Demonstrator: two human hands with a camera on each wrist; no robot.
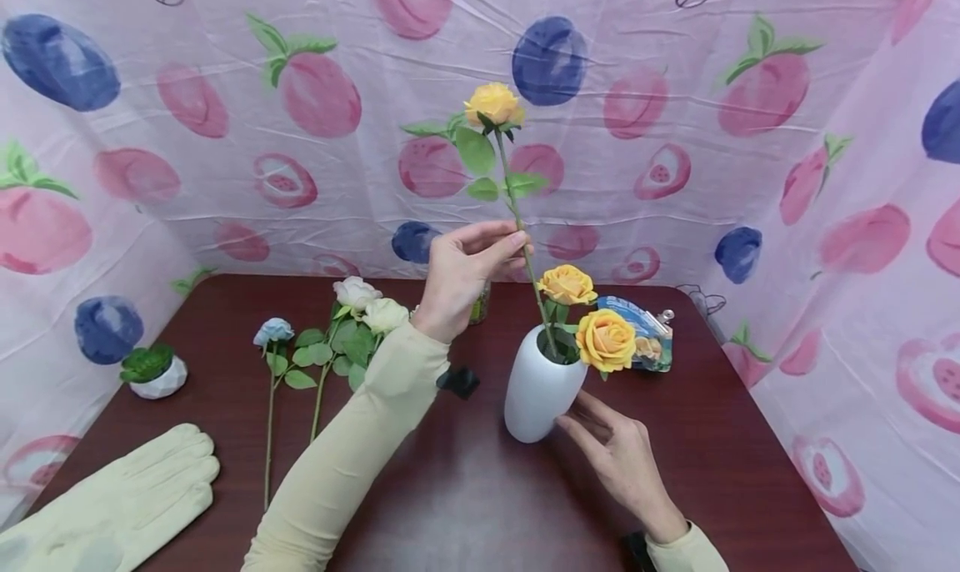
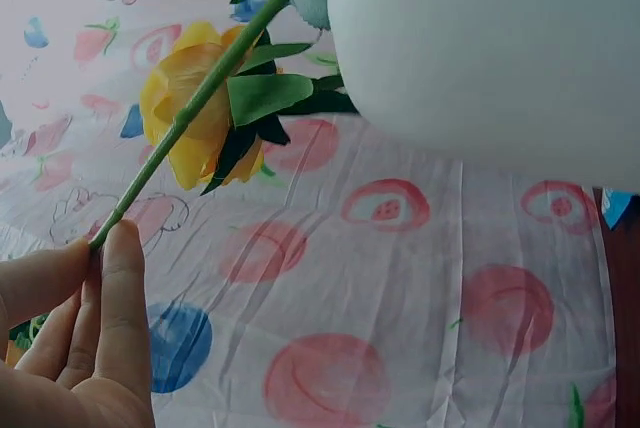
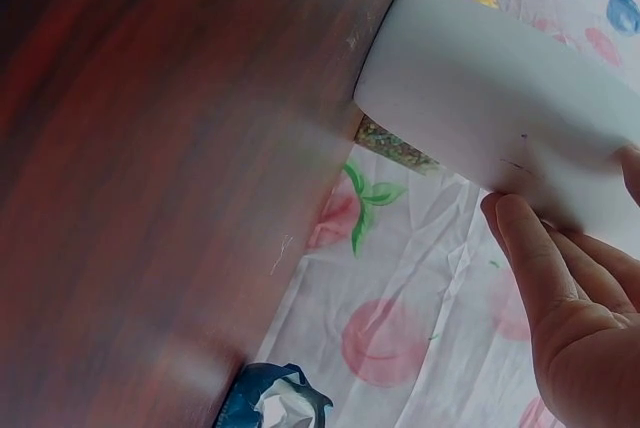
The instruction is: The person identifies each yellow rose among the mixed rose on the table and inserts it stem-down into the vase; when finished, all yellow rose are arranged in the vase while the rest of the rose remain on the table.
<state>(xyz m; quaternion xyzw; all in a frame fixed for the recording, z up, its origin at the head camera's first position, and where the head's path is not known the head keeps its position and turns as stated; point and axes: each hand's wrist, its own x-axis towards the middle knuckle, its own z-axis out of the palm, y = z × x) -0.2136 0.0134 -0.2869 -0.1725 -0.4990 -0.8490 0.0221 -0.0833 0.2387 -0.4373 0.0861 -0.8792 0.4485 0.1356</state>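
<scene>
My left hand (image 1: 467, 278) pinches the green stem of a tall yellow rose (image 1: 495, 105) between thumb and fingers. The stem's lower end is inside the mouth of a white vase (image 1: 536, 397), its tip hidden. Two more yellow roses, one higher (image 1: 567, 285) and one lower (image 1: 606, 340), lean out over the vase's right rim. Low on the vase's right side, my right hand (image 1: 618, 459) holds it, thumb in front and fingers behind. In the right wrist view, the fingertips (image 3: 515, 210) touch the smooth white wall.
Left of the vase lie a blue flower (image 1: 273, 332) and white roses (image 1: 385, 314), partly behind my left sleeve. A potted succulent (image 1: 153, 372) and pale gloves (image 1: 150, 480) are further left. Behind the vase lies a blue packet (image 1: 648, 343) with a clip; a black piece (image 1: 458, 382) is nearer.
</scene>
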